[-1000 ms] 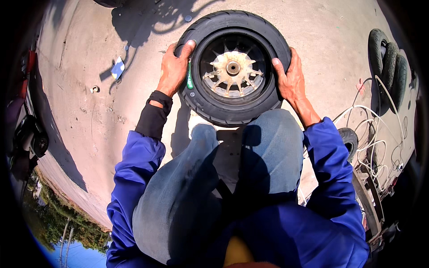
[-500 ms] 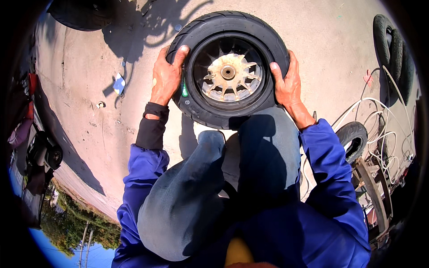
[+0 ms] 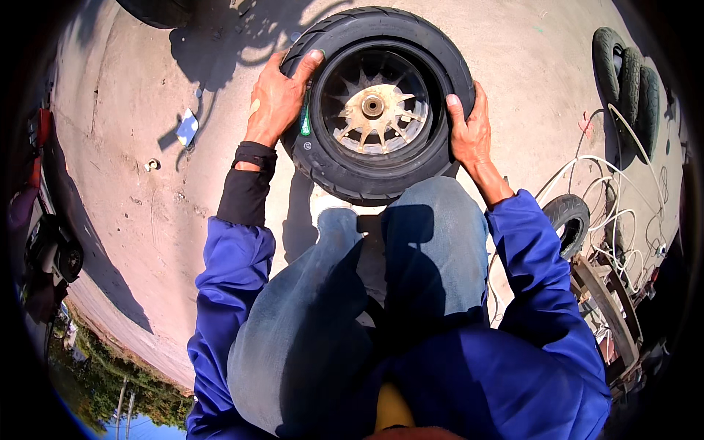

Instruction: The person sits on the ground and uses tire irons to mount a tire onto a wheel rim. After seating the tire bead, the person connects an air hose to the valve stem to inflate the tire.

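In front of my knees I have a black tyre [image 3: 343,173] fitted round a wheel rim with a pale, worn, spoked hub [image 3: 372,107]. My left hand [image 3: 276,101] grips the tyre's left side, thumb over the sidewall by a green label and fingers round the tread, partly hidden. On the opposite side my right hand [image 3: 469,130] holds the tyre, its thumb on the sidewall edge and fingers behind the tread. A dark gap shows between rim and tyre at the right. The tyre's near edge lies close to my knees; its underside is hidden.
Several loose tyres [image 3: 629,84] lie at the far right. A smaller tyre [image 3: 567,220] sits by my right forearm, beside pale hose coils [image 3: 614,180] and a metal frame [image 3: 606,308]. A blue-and-white scrap [image 3: 188,127] lies on the concrete at left.
The wheel has shifted and tilted slightly in my hands, and the gap at its right looks wider. My left thumb reaches a little further over the sidewall. The whole view has shifted slightly.
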`<action>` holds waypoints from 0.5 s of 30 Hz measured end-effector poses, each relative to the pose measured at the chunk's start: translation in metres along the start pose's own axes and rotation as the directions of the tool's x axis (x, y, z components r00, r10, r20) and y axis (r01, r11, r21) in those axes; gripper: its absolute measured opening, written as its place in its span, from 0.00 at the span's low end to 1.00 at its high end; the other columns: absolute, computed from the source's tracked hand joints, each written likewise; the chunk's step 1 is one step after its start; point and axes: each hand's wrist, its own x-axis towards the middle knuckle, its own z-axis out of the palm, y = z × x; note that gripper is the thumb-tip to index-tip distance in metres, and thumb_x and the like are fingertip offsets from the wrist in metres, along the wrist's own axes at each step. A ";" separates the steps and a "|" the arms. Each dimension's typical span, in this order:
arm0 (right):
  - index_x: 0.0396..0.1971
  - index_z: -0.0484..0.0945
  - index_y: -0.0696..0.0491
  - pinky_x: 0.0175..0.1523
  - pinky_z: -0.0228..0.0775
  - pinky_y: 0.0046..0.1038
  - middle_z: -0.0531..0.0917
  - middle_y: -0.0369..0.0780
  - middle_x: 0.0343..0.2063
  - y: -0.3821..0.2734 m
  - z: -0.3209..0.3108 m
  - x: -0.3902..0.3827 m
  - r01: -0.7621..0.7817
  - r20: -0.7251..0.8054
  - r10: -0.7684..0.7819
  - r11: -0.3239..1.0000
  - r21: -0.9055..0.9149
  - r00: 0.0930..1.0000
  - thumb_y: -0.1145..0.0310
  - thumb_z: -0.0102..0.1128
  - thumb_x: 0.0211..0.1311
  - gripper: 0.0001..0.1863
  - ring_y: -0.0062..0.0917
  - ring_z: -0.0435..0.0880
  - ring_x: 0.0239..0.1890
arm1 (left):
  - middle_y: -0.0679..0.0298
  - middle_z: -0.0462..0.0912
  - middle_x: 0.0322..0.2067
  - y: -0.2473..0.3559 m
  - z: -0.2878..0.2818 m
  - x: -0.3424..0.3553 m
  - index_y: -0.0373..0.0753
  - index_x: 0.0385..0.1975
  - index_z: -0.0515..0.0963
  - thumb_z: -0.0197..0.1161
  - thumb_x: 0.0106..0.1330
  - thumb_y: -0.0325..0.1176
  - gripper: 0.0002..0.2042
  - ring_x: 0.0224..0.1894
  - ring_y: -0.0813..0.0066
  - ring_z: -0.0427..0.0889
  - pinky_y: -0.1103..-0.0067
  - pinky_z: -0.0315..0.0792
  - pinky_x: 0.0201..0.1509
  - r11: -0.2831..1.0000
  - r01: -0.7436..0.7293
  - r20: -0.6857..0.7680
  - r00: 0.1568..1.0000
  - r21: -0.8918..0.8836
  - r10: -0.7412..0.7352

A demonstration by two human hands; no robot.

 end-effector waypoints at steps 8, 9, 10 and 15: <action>0.59 0.68 0.66 0.61 0.72 0.46 0.78 0.61 0.55 -0.038 -0.016 0.039 -0.166 0.150 0.209 0.952 -0.256 0.966 0.40 0.59 0.66 0.41 0.52 0.79 0.58 | 0.34 0.78 0.60 -0.004 0.005 0.029 0.23 0.67 0.69 0.61 0.60 0.74 0.54 0.64 0.44 0.79 0.63 0.69 0.71 0.999 0.023 0.069 0.997 -0.040 -0.021; 0.58 0.68 0.67 0.60 0.72 0.46 0.78 0.62 0.53 -0.043 -0.020 0.049 -0.127 0.163 0.182 0.947 -0.296 0.970 0.41 0.59 0.65 0.40 0.52 0.80 0.57 | 0.34 0.78 0.60 -0.014 0.006 0.031 0.23 0.68 0.69 0.61 0.60 0.74 0.54 0.65 0.44 0.78 0.63 0.68 0.71 0.999 0.035 0.050 0.998 -0.041 -0.033; 0.55 0.69 0.68 0.61 0.71 0.47 0.78 0.61 0.53 -0.046 -0.017 0.046 -0.172 0.172 0.213 0.959 -0.226 0.962 0.42 0.59 0.65 0.40 0.52 0.79 0.56 | 0.34 0.77 0.61 -0.018 0.007 0.030 0.23 0.68 0.68 0.62 0.60 0.75 0.54 0.66 0.44 0.77 0.63 0.67 0.72 0.998 0.045 0.036 0.998 -0.043 -0.043; 0.67 0.66 0.61 0.65 0.67 0.46 0.76 0.57 0.55 -0.029 -0.001 0.039 0.043 0.055 -0.036 0.991 -0.126 0.998 0.40 0.56 0.71 0.41 0.50 0.75 0.60 | 0.35 0.77 0.62 -0.025 0.009 0.032 0.24 0.68 0.68 0.64 0.61 0.71 0.52 0.66 0.45 0.76 0.63 0.66 0.72 0.992 0.116 0.060 0.992 -0.047 -0.113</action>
